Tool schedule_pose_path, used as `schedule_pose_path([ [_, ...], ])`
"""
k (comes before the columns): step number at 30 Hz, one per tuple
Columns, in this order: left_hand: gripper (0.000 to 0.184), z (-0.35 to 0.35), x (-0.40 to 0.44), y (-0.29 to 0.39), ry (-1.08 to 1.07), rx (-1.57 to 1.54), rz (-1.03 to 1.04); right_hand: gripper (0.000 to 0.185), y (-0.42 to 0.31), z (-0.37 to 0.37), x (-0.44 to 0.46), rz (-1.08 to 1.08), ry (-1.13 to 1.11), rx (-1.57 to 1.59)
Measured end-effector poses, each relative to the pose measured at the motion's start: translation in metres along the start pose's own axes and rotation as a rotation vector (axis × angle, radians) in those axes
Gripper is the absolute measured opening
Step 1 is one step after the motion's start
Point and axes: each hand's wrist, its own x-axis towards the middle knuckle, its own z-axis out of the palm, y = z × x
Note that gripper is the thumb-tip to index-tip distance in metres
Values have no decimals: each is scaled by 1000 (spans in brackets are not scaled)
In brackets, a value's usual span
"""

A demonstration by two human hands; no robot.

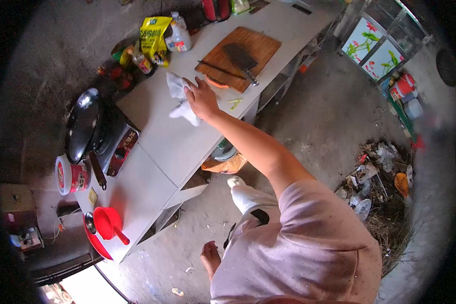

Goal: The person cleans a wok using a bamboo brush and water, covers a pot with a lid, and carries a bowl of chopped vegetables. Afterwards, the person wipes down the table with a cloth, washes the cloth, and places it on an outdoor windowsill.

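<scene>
Starting at the far left of the tabletop (159, 134), a white tub (81, 176) is showing a red label, its print too small to read. A black pan (80, 133) is resting at the stove (122, 152), whose red front panel is carrying pale characters you cannot make out. A red dipper (108, 222) is lying nearby. Behind, a yellow packet (153, 36) is displaying dark, illegible characters beside a white labelled jug (178, 38). Your right hand (201, 98) is gripping the white crumpled bag (176, 86) over the tabletop, left of the cutting board (265, 46). Your left hand (211, 259) is hanging low, fingers curled; whether it is closed you cannot tell. Farther right, a cleaver (238, 54) is lying on the board.
</scene>
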Motion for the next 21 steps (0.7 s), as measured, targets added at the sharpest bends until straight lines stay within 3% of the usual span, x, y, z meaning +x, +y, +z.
schedule_pose_path([
  [2, 14, 15, -9, -8, 7, -247, -83, 41, 7, -47, 5, -57, -49, 561],
  [4, 14, 27, -9, 9, -9, -237, -44, 44, 16, -107, 6, -150, 79, 634],
  [6, 14, 45, 2, 36, -25, -142, 36, 37, 42, -161, 15, 295, -400, 742],
  [9, 16, 83, 27, 99, -39, -27, 113, 41, 113, -202, 16, 357, -155, 1063],
  [12, 16, 131, 60, 173, -154, 12, 190, 46, 197, -258, 18, 486, 90, 1094],
  [14, 18, 186, 101, 196, -347, 158, 422, 48, 247, -310, 17, 592, 96, 1174],
  [16, 19, 248, 137, 245, -278, 194, 644, 48, 337, -328, 18, 728, -43, 1343],
  [18, 22, 313, 174, 314, -358, 391, 1028, 51, 408, -364, 26, 856, -70, 1357],
  [19, 22, 343, 185, 354, -369, 385, 1032, 51, 441, -380, 29, 862, -59, 1350],
  [21, 23, 408, 208, 441, -605, 159, 758, 55, 509, -403, 42, 935, 132, 1305],
])
